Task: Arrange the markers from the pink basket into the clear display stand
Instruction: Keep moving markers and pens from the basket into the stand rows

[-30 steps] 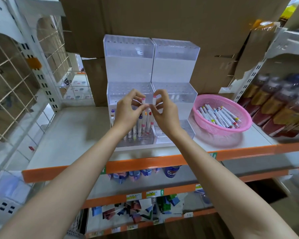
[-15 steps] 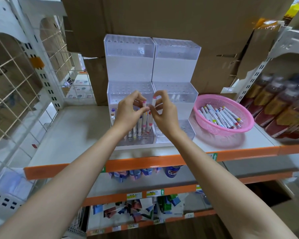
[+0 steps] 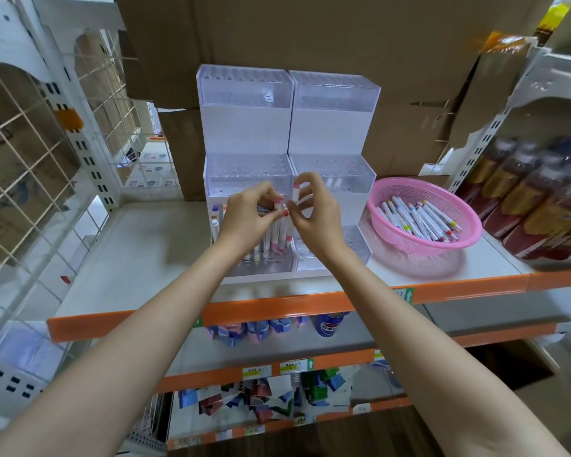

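Note:
A clear tiered display stand [image 3: 287,123] stands at the middle of the shelf. Several markers [image 3: 271,240] stand upright in its lowest left tier. My left hand [image 3: 244,216] pinches the top of one of these standing markers. My right hand [image 3: 314,212] pinches a white marker with a pink cap [image 3: 296,192], held upright just above the lowest tier, close to my left hand. The pink basket [image 3: 422,216] sits to the right of the stand with several markers lying in it.
The white shelf [image 3: 139,258] has an orange front edge. Cardboard boxes rise behind the stand. Bottles [image 3: 541,196] fill the neighbouring shelf on the right, and a wire grid panel [image 3: 23,166] stands at the left. Lower shelves hold small packets.
Both hands stay together at the lowest tier. The marker in my right hand sits slightly higher and more upright than before.

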Motion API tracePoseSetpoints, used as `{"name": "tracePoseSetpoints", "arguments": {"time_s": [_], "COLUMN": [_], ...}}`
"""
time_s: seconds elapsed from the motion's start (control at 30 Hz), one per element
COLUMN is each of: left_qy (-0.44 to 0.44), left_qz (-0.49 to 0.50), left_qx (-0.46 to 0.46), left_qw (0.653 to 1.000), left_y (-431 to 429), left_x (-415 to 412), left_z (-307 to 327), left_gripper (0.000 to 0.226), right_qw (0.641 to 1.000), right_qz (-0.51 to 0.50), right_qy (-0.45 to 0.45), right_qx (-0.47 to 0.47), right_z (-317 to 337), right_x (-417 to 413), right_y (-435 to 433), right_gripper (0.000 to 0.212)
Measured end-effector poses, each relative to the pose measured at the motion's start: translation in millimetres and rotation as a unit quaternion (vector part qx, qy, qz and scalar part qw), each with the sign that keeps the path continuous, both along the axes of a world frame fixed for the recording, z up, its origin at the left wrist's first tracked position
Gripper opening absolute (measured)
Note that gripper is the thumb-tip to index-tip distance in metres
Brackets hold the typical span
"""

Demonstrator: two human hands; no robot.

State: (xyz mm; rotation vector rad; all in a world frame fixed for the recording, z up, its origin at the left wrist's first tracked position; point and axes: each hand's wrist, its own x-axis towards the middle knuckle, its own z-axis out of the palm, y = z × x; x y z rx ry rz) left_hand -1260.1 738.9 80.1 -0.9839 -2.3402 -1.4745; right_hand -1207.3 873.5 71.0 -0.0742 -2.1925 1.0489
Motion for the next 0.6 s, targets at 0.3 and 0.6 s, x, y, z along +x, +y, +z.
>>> {"name": "tracePoseSetpoints", "arguments": {"time_s": [0.3,0.6], "left_qy": [0.016,0.105], "left_qz": [-0.009,-0.017], "left_qx": [-0.037,-0.128], "left_qw": [0.999,0.986], "left_y": [-3,0], "left_x": [-2,-2], "left_z": [-2,-14], "left_gripper": [0.011,0.008], "right_qw": [1.0,1.0], "right_qz": [0.001,0.003], "right_qy": [0.008,0.022], "right_qx": [0.008,0.004], "right_z": [-1,-3], "right_x": [0,0], "right_y": [1,-3], "right_gripper": [0.027,0.027]}}
